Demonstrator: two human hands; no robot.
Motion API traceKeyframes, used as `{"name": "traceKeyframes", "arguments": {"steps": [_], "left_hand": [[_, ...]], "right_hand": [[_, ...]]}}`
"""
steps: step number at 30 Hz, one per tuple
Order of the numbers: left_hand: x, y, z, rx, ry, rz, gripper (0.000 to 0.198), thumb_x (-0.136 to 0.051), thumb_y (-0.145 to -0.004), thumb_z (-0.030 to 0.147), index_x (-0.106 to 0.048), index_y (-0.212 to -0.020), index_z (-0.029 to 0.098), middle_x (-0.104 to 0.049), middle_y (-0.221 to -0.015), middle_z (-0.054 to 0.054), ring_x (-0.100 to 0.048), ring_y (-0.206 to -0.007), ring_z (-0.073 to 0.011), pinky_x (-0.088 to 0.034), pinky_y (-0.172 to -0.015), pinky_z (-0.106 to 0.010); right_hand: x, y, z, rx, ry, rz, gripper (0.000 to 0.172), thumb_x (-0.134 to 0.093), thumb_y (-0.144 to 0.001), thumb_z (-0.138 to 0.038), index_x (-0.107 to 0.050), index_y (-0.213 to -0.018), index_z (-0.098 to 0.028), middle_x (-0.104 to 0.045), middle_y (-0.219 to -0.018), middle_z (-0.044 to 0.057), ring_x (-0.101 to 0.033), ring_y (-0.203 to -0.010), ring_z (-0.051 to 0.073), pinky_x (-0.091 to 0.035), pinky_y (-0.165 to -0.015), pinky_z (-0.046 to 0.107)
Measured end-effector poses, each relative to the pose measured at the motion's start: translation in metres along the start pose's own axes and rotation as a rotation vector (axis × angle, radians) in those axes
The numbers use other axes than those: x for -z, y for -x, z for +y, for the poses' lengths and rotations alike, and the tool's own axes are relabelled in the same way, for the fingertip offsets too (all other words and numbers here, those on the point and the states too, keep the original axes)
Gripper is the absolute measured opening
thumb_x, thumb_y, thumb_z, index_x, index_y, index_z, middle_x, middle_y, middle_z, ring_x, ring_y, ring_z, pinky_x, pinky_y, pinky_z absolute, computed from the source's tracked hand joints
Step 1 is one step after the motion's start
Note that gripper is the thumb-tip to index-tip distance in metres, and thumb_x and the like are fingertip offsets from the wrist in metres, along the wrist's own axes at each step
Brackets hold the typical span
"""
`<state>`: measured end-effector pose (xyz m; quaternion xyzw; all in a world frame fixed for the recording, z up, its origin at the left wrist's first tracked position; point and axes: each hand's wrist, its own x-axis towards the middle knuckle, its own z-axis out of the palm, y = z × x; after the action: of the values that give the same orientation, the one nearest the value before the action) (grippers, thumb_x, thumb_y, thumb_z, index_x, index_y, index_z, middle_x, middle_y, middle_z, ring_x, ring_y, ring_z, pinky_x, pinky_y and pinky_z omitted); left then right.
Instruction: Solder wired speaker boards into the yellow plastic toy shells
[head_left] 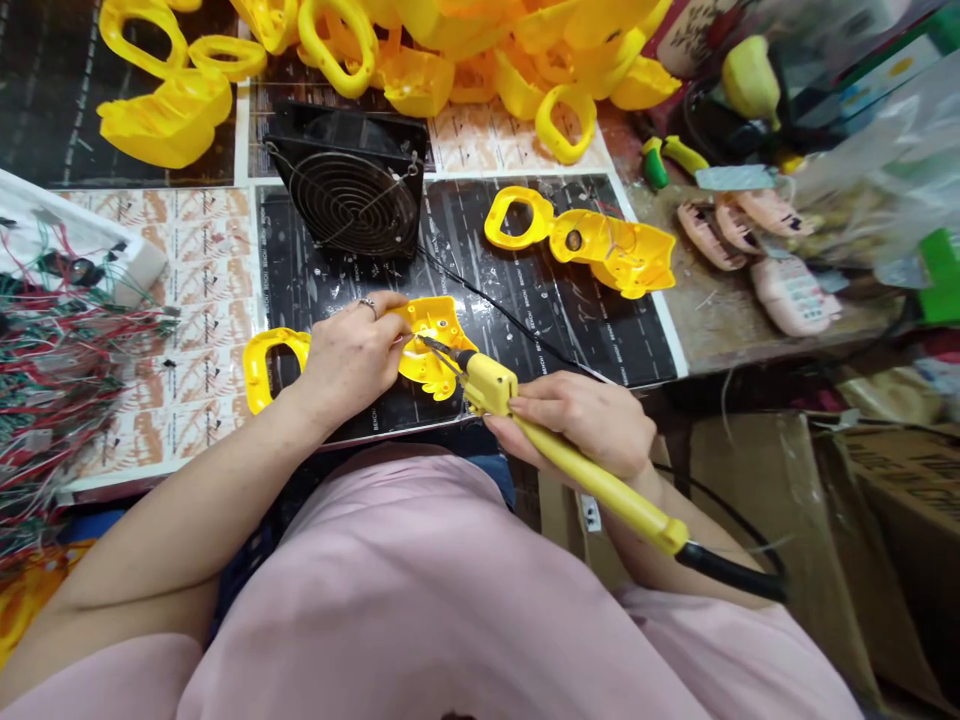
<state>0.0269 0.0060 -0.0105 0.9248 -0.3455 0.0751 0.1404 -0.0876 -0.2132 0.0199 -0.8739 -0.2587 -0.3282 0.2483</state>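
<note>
My right hand is wrapped round a yellow soldering tool with a black cable at its rear end. Its metal tip points down into a yellow plastic shell lying open side up at the table's front edge. Fingers pinched, my left hand rests at the left side of that shell; a thin wire seems to show at its fingertips, too small to make out fully. Left of it, partly behind my wrist, lies a yellow ring-shaped part. Another yellow shell with a speaker-like disc lies further right.
A black fan stands behind my hands, its cord running right. Yellow parts pile up at the back. Red and green wires fill the left. Pink shells lie right; cardboard boxes stand below.
</note>
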Motion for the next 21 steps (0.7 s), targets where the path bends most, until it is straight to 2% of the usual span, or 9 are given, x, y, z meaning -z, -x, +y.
{"name": "traceKeyframes", "arguments": {"steps": [2, 7, 9, 11, 15, 17, 21], "left_hand": [[0.000, 0.000, -0.001, -0.001, 0.014, 0.000, 0.024, -0.051, -0.092, 0.022, -0.074, -0.087, 0.015, -0.072, -0.120, -0.011, -0.072, -0.090, -0.0246, -0.058, -0.074, -0.036], [-0.002, 0.001, -0.002, -0.030, 0.026, 0.013, 0.025, -0.051, -0.092, 0.022, -0.074, -0.089, 0.015, -0.072, -0.120, -0.012, -0.072, -0.093, -0.0252, -0.059, -0.074, -0.037], [-0.002, 0.002, -0.003, -0.044, 0.014, 0.023, 0.025, -0.051, -0.092, 0.022, -0.074, -0.088, 0.015, -0.072, -0.120, -0.012, -0.072, -0.093, -0.0250, -0.059, -0.075, -0.036], [-0.001, 0.002, -0.004, -0.054, 0.008, 0.027, 0.024, -0.051, -0.092, 0.022, -0.074, -0.087, 0.015, -0.072, -0.120, -0.012, -0.072, -0.093, -0.0249, -0.059, -0.075, -0.036], [0.001, 0.002, -0.004, -0.055, 0.024, 0.012, 0.022, -0.052, -0.092, 0.022, -0.074, -0.091, 0.016, -0.072, -0.120, -0.012, -0.071, -0.094, -0.0252, -0.058, -0.076, -0.036], [0.002, 0.001, -0.004, -0.050, 0.035, 0.002, 0.021, -0.053, -0.092, 0.022, -0.074, -0.091, 0.017, -0.071, -0.121, -0.012, -0.071, -0.095, -0.0247, -0.058, -0.077, -0.036], [0.002, 0.000, -0.004, -0.048, 0.025, -0.005, 0.023, -0.052, -0.093, 0.024, -0.074, -0.089, 0.017, -0.071, -0.121, -0.011, -0.071, -0.096, -0.0243, -0.058, -0.078, -0.035]], "right_hand": [[0.003, -0.001, 0.000, 0.008, -0.014, 0.008, 0.018, -0.074, -0.088, -0.022, -0.057, -0.084, -0.022, -0.070, -0.066, -0.002, -0.068, -0.056, 0.010, -0.057, -0.052, 0.016], [0.016, 0.003, 0.000, -0.120, -0.027, 0.102, 0.021, -0.079, -0.081, -0.017, -0.060, -0.088, -0.021, -0.070, -0.071, -0.001, -0.068, -0.058, 0.013, -0.059, -0.050, 0.020], [0.016, 0.007, 0.002, -0.124, -0.033, 0.109, 0.022, -0.080, -0.080, -0.017, -0.061, -0.090, -0.021, -0.070, -0.071, -0.001, -0.068, -0.058, 0.013, -0.059, -0.050, 0.020], [0.014, 0.012, 0.004, -0.125, -0.033, 0.127, 0.025, -0.080, -0.080, -0.020, -0.063, -0.098, -0.021, -0.072, -0.074, -0.001, -0.069, -0.057, 0.013, -0.061, -0.051, 0.021], [0.011, 0.017, 0.005, -0.196, 0.019, 0.156, 0.046, -0.078, -0.083, -0.026, -0.060, -0.125, -0.025, -0.076, -0.085, 0.000, -0.069, -0.057, 0.015, -0.063, -0.053, 0.026], [0.011, 0.018, 0.003, -0.222, 0.019, 0.146, 0.042, -0.078, -0.084, -0.026, -0.061, -0.123, -0.026, -0.076, -0.085, 0.001, -0.069, -0.057, 0.015, -0.063, -0.053, 0.026], [0.008, 0.017, -0.003, -0.213, -0.076, 0.180, 0.023, -0.079, -0.081, -0.021, -0.063, -0.097, -0.023, -0.074, -0.076, 0.000, -0.070, -0.057, 0.016, -0.062, -0.050, 0.025]]}}
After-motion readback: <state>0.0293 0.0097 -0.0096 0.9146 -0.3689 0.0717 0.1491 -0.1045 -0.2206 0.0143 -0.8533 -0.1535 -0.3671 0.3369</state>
